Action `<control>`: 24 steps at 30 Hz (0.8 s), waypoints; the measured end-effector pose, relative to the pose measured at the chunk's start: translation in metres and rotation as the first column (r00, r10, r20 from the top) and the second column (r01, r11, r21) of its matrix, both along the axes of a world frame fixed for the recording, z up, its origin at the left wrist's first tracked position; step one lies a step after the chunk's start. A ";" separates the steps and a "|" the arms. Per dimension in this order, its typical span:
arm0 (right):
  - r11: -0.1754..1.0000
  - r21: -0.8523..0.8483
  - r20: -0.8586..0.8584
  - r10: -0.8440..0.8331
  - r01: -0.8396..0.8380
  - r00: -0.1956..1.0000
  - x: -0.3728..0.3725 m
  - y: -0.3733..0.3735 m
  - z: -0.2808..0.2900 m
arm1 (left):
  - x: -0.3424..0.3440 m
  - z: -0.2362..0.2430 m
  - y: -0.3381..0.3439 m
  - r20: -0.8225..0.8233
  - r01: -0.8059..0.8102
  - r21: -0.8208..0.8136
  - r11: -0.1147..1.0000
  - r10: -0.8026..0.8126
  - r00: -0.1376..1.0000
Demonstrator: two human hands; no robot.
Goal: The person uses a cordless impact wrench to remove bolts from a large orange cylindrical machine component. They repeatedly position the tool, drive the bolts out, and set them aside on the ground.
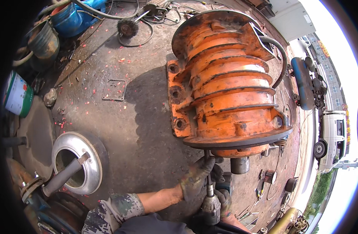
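A large orange ribbed machine housing (231,91) lies on its side, with a dark round end flange (241,141) facing me. Below that flange, a long socket extension (209,180) runs up to its underside. My gloved left hand (198,173) is closed round the upper part of this extension, close to the flange; its fingertips are partly hidden. In my gloved right hand (225,202) is an impact wrench (211,208), which carries the extension on its nose. The right hand's grip is partly covered by the tool body. A thick metal shaft end (240,165) sticks out just to the right.
At left stand a silver ring-shaped part (71,163) with a pipe across it and a white-green bucket (18,93). A wire brush wheel tool (128,28) and hoses lie beyond. Hand tools (260,191), a small can (270,176) and a brass-coloured cylinder (284,222) are at right.
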State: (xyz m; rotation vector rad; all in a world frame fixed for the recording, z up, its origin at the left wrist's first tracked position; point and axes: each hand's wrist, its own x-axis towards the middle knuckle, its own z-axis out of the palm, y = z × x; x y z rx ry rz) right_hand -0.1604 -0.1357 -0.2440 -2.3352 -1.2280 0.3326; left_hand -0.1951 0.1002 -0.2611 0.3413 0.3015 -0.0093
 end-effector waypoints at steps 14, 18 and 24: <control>0.999 0.013 -0.072 -0.052 0.053 0.996 0.002 0.002 -0.003 | 0.005 0.009 0.005 -0.112 0.020 0.068 0.997 -0.012 0.994; 0.995 0.019 -0.103 -0.095 0.098 0.990 0.001 -0.002 -0.009 | 0.004 0.008 0.008 -0.113 0.061 0.083 0.995 -0.052 0.992; 0.999 0.030 0.101 -0.012 0.009 0.995 0.015 -0.018 -0.021 | 0.002 0.008 0.009 -0.045 0.050 0.027 0.998 -0.049 0.998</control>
